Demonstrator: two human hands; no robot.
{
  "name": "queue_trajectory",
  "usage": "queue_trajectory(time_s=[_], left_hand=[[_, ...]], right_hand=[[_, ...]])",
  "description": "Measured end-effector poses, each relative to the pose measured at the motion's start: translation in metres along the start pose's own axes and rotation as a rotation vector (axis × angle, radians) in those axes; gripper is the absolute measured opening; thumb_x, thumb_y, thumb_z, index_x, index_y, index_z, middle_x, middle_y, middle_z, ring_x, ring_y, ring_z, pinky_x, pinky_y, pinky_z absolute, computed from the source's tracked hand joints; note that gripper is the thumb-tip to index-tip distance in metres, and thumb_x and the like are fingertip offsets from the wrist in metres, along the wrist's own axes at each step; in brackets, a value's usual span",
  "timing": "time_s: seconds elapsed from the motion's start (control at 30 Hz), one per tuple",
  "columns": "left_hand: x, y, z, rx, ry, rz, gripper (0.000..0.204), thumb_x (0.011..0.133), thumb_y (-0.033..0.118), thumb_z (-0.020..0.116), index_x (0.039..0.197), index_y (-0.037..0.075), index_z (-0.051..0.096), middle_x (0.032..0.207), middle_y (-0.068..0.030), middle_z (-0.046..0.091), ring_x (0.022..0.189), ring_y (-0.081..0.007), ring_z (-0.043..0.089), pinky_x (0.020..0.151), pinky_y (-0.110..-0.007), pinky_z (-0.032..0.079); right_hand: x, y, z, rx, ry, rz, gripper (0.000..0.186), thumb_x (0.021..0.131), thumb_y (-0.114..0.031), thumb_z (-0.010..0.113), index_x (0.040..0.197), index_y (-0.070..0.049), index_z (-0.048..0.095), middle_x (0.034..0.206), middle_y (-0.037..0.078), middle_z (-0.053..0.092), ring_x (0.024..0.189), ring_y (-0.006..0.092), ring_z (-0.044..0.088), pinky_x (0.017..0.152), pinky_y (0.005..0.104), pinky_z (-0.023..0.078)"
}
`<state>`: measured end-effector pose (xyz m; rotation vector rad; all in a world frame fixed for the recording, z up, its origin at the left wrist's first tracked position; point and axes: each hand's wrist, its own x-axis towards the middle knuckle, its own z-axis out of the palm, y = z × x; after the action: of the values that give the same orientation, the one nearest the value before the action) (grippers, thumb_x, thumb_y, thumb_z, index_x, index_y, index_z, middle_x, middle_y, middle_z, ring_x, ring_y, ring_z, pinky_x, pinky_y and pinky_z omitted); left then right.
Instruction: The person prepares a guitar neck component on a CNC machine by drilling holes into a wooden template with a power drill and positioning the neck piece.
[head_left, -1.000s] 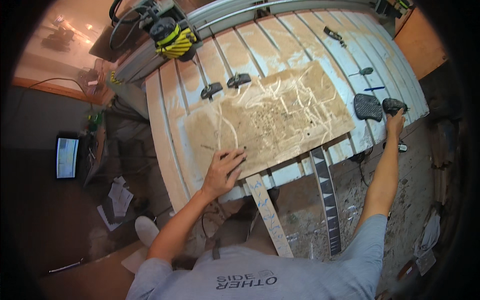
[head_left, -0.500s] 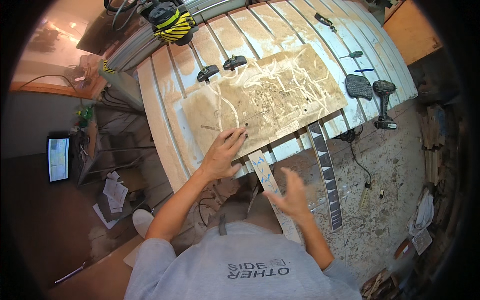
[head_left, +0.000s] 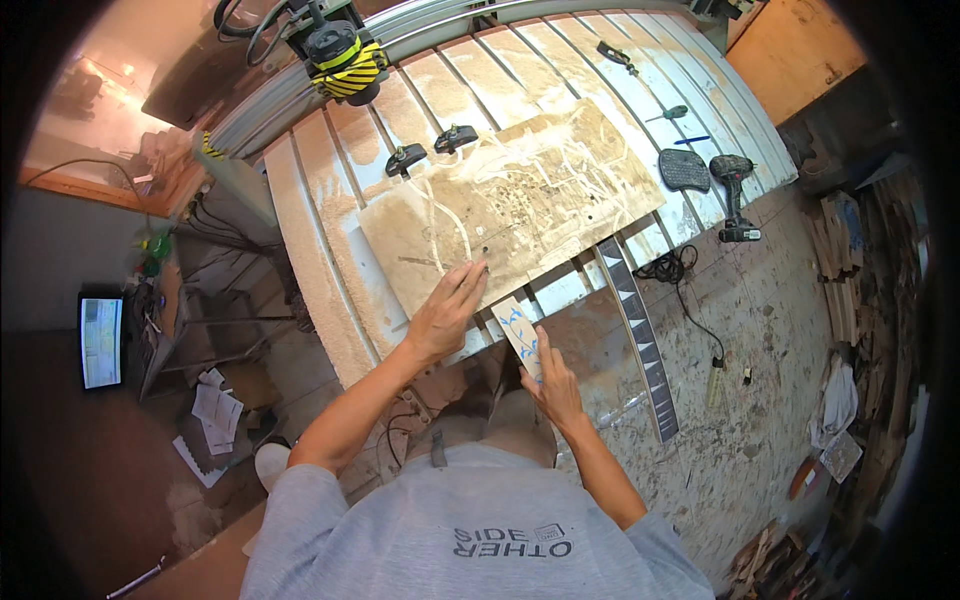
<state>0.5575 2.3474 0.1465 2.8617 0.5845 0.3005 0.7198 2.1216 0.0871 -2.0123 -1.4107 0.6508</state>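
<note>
My left hand (head_left: 448,312) lies on the front left of a scored, grooved board (head_left: 530,200), fingers extended near a small dark hole at the edge. My right hand (head_left: 555,385) grips a pale strip with blue leaf markings (head_left: 518,325), whose top meets the board's front edge; its lower part is hidden. To the right, a dark strip with pale triangles (head_left: 630,320) runs out from under the board. Two black clamps (head_left: 405,160) stand at the board's back edge.
A slotted machine bed (head_left: 335,290) carries sawdust, a cordless drill (head_left: 733,190), a black keypad (head_left: 684,170), a screwdriver and a pen. A spindle head (head_left: 345,65) hangs at the back. A monitor (head_left: 101,340) stands left; scrap wood (head_left: 840,270) is piled right, and a cable lies on the floor.
My right hand has left the drill at the right, which now lies on the bed, and has moved down-left onto the pale strip. My left hand stays on the board.
</note>
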Motion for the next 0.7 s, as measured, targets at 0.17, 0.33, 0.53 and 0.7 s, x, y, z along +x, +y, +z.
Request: queue_trajectory(time_s=[0.17,0.33,0.53,0.7], left_hand=[[-0.001,0.001,0.000,-0.017,-0.013,0.013,0.070,0.076,-0.011,0.060,0.146,-0.009,0.054,0.156,-0.0206,0.051,0.147,-0.0354,0.044,0.123,-0.043,0.040],[-0.003,-0.001,0.004,-0.008,-0.021,0.002,0.073,0.075,-0.010,0.061,0.148,-0.009,0.053,0.156,-0.0211,0.051,0.148,-0.0357,0.043,0.123,-0.043,0.040],[-0.001,0.003,-0.004,-0.199,-0.001,-0.060,0.071,0.077,-0.001,0.057,0.147,-0.006,0.055,0.157,-0.0203,0.052,0.150,-0.0364,0.042,0.123,-0.043,0.042],[0.011,-0.022,0.001,-0.463,0.155,-0.133,0.041,0.083,0.004,0.055,0.121,-0.001,0.072,0.122,-0.0185,0.074,0.123,-0.0355,0.067,0.107,-0.042,0.053]], right_hand=[[-0.003,0.003,0.006,0.007,0.031,0.003,0.090,0.090,-0.023,0.079,0.166,-0.010,0.031,0.104,0.022,0.061,0.085,0.0473,0.069,0.072,0.0522,0.058],[-0.003,0.000,0.007,0.027,0.036,0.023,0.090,0.090,-0.025,0.079,0.166,-0.012,0.032,0.107,0.023,0.063,0.086,0.0470,0.069,0.075,0.0527,0.058],[-0.002,0.001,0.006,0.039,0.044,0.036,0.090,0.089,-0.024,0.080,0.165,-0.012,0.034,0.107,0.023,0.066,0.088,0.0471,0.070,0.076,0.0527,0.058],[0.000,0.002,0.006,0.042,0.066,0.012,0.092,0.087,-0.025,0.082,0.165,-0.012,0.035,0.104,0.023,0.067,0.086,0.0471,0.070,0.074,0.0531,0.058]])
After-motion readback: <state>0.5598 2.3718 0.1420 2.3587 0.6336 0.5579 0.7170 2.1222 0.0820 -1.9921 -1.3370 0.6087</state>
